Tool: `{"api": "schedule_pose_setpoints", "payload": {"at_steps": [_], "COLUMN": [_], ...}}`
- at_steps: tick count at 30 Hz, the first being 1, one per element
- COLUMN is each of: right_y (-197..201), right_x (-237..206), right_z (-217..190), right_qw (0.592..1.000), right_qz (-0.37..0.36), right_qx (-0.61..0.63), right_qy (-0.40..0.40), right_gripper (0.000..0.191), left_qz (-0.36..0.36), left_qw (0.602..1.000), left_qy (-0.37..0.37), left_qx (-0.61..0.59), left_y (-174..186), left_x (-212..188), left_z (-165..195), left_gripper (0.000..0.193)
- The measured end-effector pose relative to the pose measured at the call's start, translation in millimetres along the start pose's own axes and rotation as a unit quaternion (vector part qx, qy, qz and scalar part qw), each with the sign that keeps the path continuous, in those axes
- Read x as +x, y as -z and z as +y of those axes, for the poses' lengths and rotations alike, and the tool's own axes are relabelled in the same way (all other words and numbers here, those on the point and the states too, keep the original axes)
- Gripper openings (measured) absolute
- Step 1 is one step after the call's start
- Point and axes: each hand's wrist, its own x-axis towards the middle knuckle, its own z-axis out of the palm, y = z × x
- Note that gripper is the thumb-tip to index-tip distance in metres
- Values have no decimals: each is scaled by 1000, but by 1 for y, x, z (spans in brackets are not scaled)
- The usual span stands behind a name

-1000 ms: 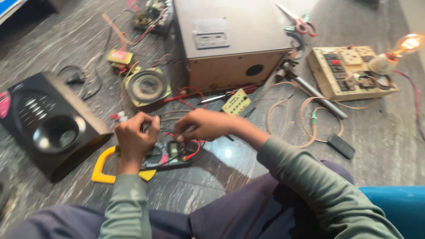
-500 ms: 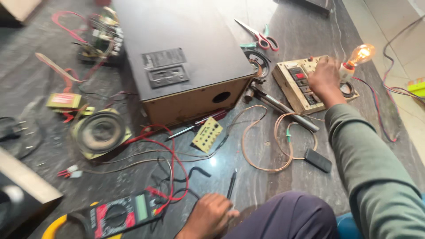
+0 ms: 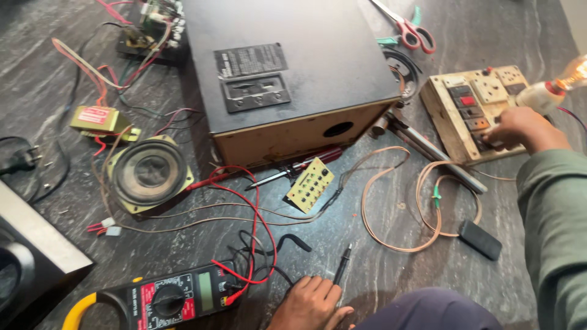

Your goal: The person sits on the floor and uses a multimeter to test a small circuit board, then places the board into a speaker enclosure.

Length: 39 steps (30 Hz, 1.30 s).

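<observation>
My right hand [image 3: 524, 129], in a grey-green sleeve, rests on the near edge of a wooden switch board [image 3: 460, 122], fingertips on its switches. A lit bulb [image 3: 573, 73] in a white holder [image 3: 539, 96] stands just behind that hand. My left hand [image 3: 307, 303] lies on the stone floor at the bottom, fingers spread, holding nothing. Its fingertips are close to a black probe [image 3: 342, 265]. A black clamp meter with a yellow jaw [image 3: 171, 300] lies to its left, with red leads [image 3: 252, 211] looping up from it.
A big black speaker box [image 3: 287, 73] fills the middle. Around it lie a loose speaker driver [image 3: 147, 174], a small circuit board [image 3: 310, 184], a screwdriver [image 3: 292, 173], a transformer [image 3: 98, 119], scissors [image 3: 406, 27], coiled wire [image 3: 422, 211] and a small black block [image 3: 480, 239].
Both hands were together over the clamp meter a second ago. My right hand has since reached out to the switch board and settled on its switches; my left hand has dropped onto the floor.
</observation>
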Motion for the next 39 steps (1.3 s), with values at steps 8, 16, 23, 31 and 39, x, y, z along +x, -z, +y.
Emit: {"api": "schedule_pose_setpoints", "payload": {"at_steps": [8,16,23,31,39], "right_y": [21,30,21,-54,-71], "right_x": [-3,-72,-223,-310,-358], "right_z": [12,-124,-255,-349,-371], "right_qw": [969,962,951,846,718], "right_qz": [132,75,198,125,-195], "right_qx": [-207,-254,-65,273,256], "right_qy": [30,63,229,440,618], "right_gripper": [30,35,33,31,29], "left_qz": [11,29,156,332,156], "left_qw": [999,999,986,942,954], "left_qy": [25,6,-51,37,148], "left_qx": [-25,-29,-25,30,210], "left_y": [1,6,34,160,230], "left_x": [1,11,12,29,-19], "left_z": [3,3,15,-28,-54], "left_gripper": [39,35,21,32,52]}}
